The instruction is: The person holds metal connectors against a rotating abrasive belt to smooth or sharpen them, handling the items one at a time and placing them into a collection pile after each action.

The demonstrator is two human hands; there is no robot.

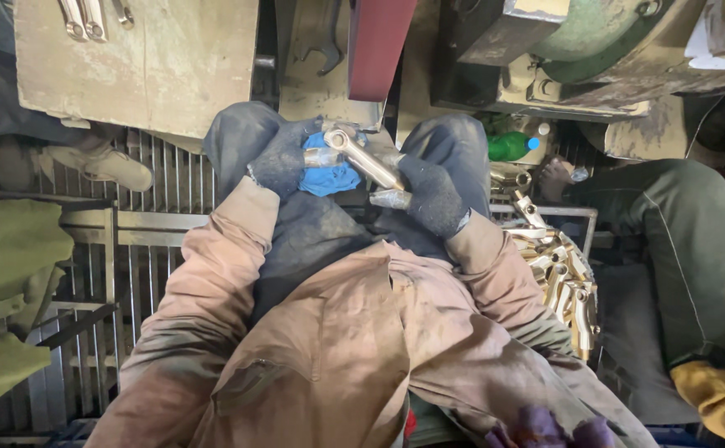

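Both my hands wear dark knit gloves and meet over my knees. My left hand [282,158] grips one end of a shiny metal rod-shaped part with a ring end [362,158], pressing a blue cloth [329,178] against it. My right hand [430,195] holds the other end of the same part, which lies slanted between the hands. Brown work-jacket sleeves cover both my arms.
A pile of similar brass-coloured metal parts [557,278] lies to my right. A red belt [377,46] of a machine rises ahead. Another person in dark green [694,249] sits at right; a green bottle [509,146] stands near. Metal grating [163,249] covers the floor at left.
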